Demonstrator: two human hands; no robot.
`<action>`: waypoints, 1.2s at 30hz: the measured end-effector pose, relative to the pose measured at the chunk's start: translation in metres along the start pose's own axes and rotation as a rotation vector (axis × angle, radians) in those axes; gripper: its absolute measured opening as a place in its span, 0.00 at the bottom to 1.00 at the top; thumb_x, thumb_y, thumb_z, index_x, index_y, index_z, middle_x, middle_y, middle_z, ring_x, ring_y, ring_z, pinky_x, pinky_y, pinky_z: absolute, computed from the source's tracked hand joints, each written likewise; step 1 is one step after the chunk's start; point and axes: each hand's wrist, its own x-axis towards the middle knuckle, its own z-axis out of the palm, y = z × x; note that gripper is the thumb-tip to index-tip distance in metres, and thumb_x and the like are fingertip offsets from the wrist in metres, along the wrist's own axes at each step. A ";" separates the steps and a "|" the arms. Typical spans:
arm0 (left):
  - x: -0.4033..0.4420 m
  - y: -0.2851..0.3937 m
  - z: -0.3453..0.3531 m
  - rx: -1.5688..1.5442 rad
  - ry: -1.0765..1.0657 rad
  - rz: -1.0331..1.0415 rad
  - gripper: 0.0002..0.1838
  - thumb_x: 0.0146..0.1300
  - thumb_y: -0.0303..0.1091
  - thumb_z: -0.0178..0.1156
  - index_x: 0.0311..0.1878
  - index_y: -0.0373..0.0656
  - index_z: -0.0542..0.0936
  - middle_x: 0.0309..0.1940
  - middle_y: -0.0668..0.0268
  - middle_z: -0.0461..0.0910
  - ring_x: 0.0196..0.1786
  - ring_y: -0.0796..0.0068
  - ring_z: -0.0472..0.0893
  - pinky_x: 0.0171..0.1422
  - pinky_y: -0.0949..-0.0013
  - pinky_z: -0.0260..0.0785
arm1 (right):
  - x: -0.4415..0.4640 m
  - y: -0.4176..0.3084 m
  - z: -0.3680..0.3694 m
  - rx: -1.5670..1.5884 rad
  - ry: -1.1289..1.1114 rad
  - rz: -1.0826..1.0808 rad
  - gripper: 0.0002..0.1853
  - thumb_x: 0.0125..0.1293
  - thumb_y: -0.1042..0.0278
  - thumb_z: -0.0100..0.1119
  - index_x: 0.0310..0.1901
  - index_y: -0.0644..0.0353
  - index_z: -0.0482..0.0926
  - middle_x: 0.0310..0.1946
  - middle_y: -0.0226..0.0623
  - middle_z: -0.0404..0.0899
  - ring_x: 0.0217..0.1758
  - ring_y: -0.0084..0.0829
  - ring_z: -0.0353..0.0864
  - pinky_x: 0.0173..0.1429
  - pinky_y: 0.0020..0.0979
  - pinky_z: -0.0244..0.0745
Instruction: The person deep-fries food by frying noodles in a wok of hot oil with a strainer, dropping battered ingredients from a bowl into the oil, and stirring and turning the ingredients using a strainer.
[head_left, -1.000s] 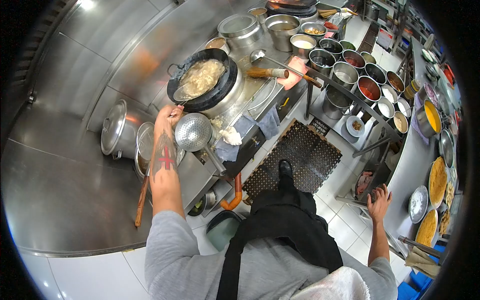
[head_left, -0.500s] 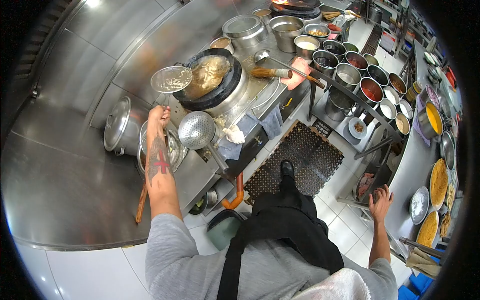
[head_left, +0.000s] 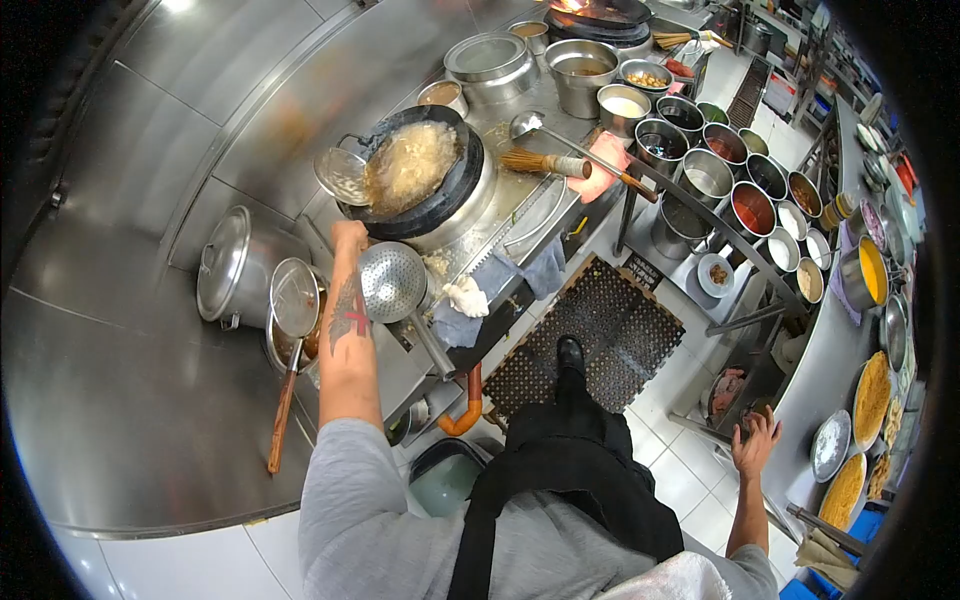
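My left hand (head_left: 349,236) is closed round the handle of a round mesh strainer (head_left: 342,176), whose bowl is tilted at the left rim of a black wok (head_left: 462,190). Pale, foamy food (head_left: 412,160) bubbles in the wok. Just below that hand, a perforated metal ladle (head_left: 391,282) rests at the stove's edge. My right hand (head_left: 757,441) is held out with its fingers apart, beside the edge of the right-hand counter (head_left: 790,415), and nothing shows in it.
A lidded pot (head_left: 226,262) and a wooden-handled sieve (head_left: 295,298) stand at left. A straw brush (head_left: 545,162) and long ladle (head_left: 527,124) lie right of the wok. Several sauce pots surround a red one (head_left: 752,207). A perforated mat (head_left: 590,335) covers the floor.
The strainer left the wok, was lifted level at its left side, and is now lower and tilted against the rim. My right hand has dropped slightly, staying open.
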 end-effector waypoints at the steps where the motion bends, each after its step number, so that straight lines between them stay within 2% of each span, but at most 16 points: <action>1: 0.008 -0.007 0.019 -0.593 -0.182 -0.132 0.06 0.59 0.26 0.47 0.28 0.34 0.68 0.21 0.58 0.72 0.15 0.75 0.65 0.13 0.70 0.53 | 0.001 -0.001 -0.001 0.004 -0.020 0.008 0.14 0.53 0.60 0.58 0.38 0.60 0.79 0.48 0.38 0.73 0.69 0.40 0.56 0.72 0.51 0.36; 2: 0.009 -0.011 0.029 -1.186 -0.363 -0.266 0.05 0.61 0.26 0.46 0.33 0.33 0.66 0.25 0.56 0.72 0.15 0.76 0.63 0.13 0.73 0.52 | 0.002 -0.002 -0.001 0.003 -0.020 0.010 0.14 0.53 0.60 0.58 0.38 0.60 0.79 0.48 0.38 0.73 0.69 0.40 0.56 0.72 0.51 0.36; 3: 0.009 -0.017 0.034 -1.185 -0.364 -0.266 0.05 0.61 0.26 0.46 0.33 0.33 0.66 0.25 0.56 0.72 0.15 0.76 0.63 0.13 0.73 0.52 | 0.003 -0.003 -0.001 0.000 -0.027 0.023 0.14 0.53 0.59 0.58 0.37 0.60 0.79 0.48 0.37 0.73 0.69 0.40 0.56 0.72 0.51 0.36; 5: -0.004 -0.025 0.037 -1.481 -0.528 -0.172 0.04 0.63 0.25 0.42 0.39 0.35 0.60 0.29 0.55 0.70 0.15 0.80 0.59 0.13 0.77 0.49 | 0.003 -0.004 0.000 -0.002 -0.036 0.040 0.14 0.53 0.59 0.58 0.36 0.60 0.79 0.48 0.37 0.73 0.69 0.40 0.55 0.72 0.51 0.36; 8: -0.017 -0.033 0.028 -1.476 -0.472 -0.202 0.03 0.64 0.25 0.41 0.40 0.38 0.61 0.29 0.56 0.71 0.15 0.81 0.59 0.12 0.78 0.47 | -0.001 -0.001 0.000 -0.009 0.014 -0.027 0.14 0.53 0.59 0.58 0.36 0.59 0.80 0.48 0.37 0.73 0.69 0.40 0.55 0.72 0.51 0.36; 13: -0.086 -0.038 -0.027 -1.367 -0.311 -0.158 0.05 0.65 0.26 0.42 0.43 0.40 0.62 0.29 0.57 0.72 0.15 0.81 0.60 0.12 0.78 0.49 | -0.002 -0.005 -0.004 -0.031 -0.082 0.018 0.16 0.52 0.57 0.59 0.39 0.59 0.79 0.50 0.36 0.72 0.70 0.41 0.54 0.71 0.52 0.36; 14: -0.106 -0.035 -0.032 -1.404 -0.283 -0.164 0.06 0.62 0.23 0.43 0.42 0.39 0.61 0.29 0.57 0.71 0.14 0.82 0.59 0.10 0.79 0.48 | -0.002 -0.007 0.001 -0.032 -0.080 0.014 0.16 0.52 0.57 0.59 0.39 0.59 0.79 0.50 0.36 0.72 0.70 0.41 0.54 0.71 0.52 0.36; 17: -0.085 -0.065 -0.014 -1.632 -0.466 -0.216 0.04 0.63 0.23 0.44 0.40 0.38 0.61 0.28 0.59 0.69 0.13 0.82 0.58 0.11 0.80 0.48 | 0.008 -0.016 0.008 -0.177 -0.070 0.008 0.17 0.52 0.58 0.61 0.41 0.58 0.79 0.53 0.37 0.70 0.69 0.42 0.55 0.71 0.53 0.37; 19: -0.089 -0.071 -0.020 -1.645 -0.440 -0.272 0.03 0.63 0.25 0.44 0.37 0.37 0.61 0.26 0.59 0.68 0.13 0.83 0.57 0.11 0.80 0.47 | 0.049 -0.056 0.007 -0.015 -0.104 -0.068 0.19 0.51 0.60 0.62 0.44 0.58 0.79 0.56 0.41 0.68 0.68 0.43 0.55 0.71 0.52 0.39; 21: -0.081 -0.085 -0.012 -1.580 -0.468 -0.295 0.07 0.65 0.25 0.43 0.44 0.38 0.60 0.30 0.56 0.69 0.14 0.81 0.57 0.12 0.78 0.47 | 0.101 -0.075 0.038 0.098 -0.133 -0.171 0.19 0.51 0.62 0.63 0.44 0.59 0.78 0.56 0.44 0.67 0.67 0.43 0.57 0.69 0.49 0.46; 26: -0.089 -0.041 -0.025 -1.420 -0.329 -0.210 0.07 0.67 0.28 0.43 0.46 0.40 0.64 0.29 0.59 0.70 0.14 0.83 0.58 0.11 0.79 0.48 | 0.252 -0.156 0.034 0.209 -0.155 -0.577 0.18 0.51 0.63 0.63 0.44 0.60 0.78 0.54 0.45 0.68 0.62 0.44 0.63 0.63 0.45 0.60; 29: -0.102 0.041 -0.041 -1.167 -0.327 -0.083 0.07 0.68 0.32 0.45 0.45 0.41 0.66 0.29 0.61 0.72 0.14 0.84 0.59 0.11 0.80 0.47 | 0.346 -0.184 0.037 0.263 -0.089 -0.717 0.20 0.50 0.63 0.64 0.45 0.61 0.77 0.53 0.44 0.69 0.59 0.44 0.66 0.59 0.44 0.64; 33: -0.076 0.165 -0.018 -0.886 -0.258 0.044 0.15 0.69 0.36 0.45 0.53 0.39 0.71 0.25 0.64 0.73 0.14 0.83 0.60 0.14 0.78 0.53 | 0.443 -0.223 0.071 0.307 0.001 -0.448 0.31 0.50 0.62 0.64 0.56 0.61 0.68 0.52 0.45 0.70 0.55 0.45 0.70 0.54 0.44 0.70; 34: -0.065 0.195 -0.007 -0.680 -0.176 0.114 0.16 0.68 0.34 0.45 0.56 0.40 0.72 0.26 0.59 0.77 0.18 0.78 0.72 0.18 0.73 0.63 | 0.462 -0.233 0.092 0.250 -0.061 -0.387 0.34 0.51 0.60 0.64 0.59 0.62 0.64 0.51 0.46 0.71 0.55 0.45 0.71 0.53 0.44 0.70; 35: -0.053 0.222 0.006 -0.679 -0.176 0.115 0.16 0.68 0.34 0.45 0.56 0.40 0.72 0.26 0.59 0.77 0.18 0.78 0.72 0.18 0.73 0.63 | 0.474 -0.243 0.096 0.251 -0.218 -0.352 0.36 0.54 0.59 0.61 0.62 0.63 0.60 0.51 0.48 0.71 0.54 0.47 0.72 0.53 0.45 0.71; 36: -0.042 0.248 0.019 -0.204 0.054 0.431 0.16 0.67 0.33 0.46 0.55 0.39 0.73 0.29 0.56 0.79 0.23 0.73 0.77 0.21 0.68 0.67 | 0.488 -0.248 0.118 0.285 -0.320 -0.373 0.32 0.57 0.60 0.57 0.61 0.62 0.60 0.52 0.51 0.71 0.51 0.50 0.75 0.51 0.47 0.72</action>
